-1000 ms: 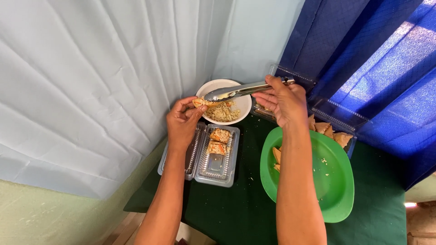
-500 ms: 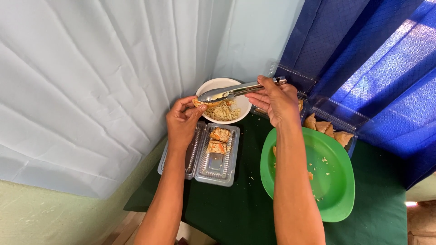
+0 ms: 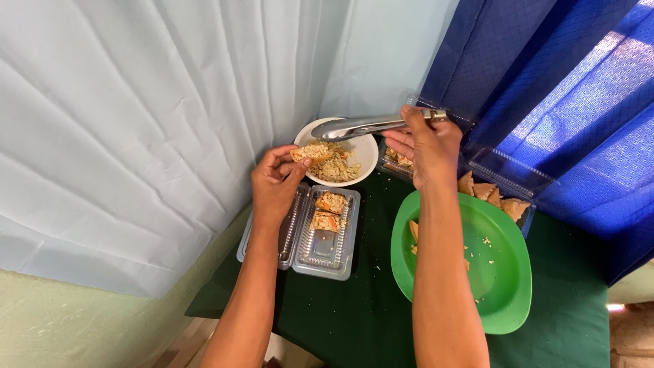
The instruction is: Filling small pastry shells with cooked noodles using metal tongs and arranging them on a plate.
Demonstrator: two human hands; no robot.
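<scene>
Head view: the left hand (image 3: 274, 185) pinches a filled pastry piece (image 3: 310, 151) between fingertips, just over the near-left edge of the white bowl (image 3: 364, 151) of shredded filling. The right hand (image 3: 426, 146) grips metal tongs (image 3: 361, 127), held level above the bowl with their tips nearly together. Nearer lies a clear plastic box (image 3: 325, 247) with two filled pieces; to the right, a green plate (image 3: 504, 272). Loose filling could spill onto the green cloth (image 3: 368, 320) if the piece tilts.

Green plate (image 3: 501, 272) partly behind right forearm (image 3: 443, 286)
</scene>
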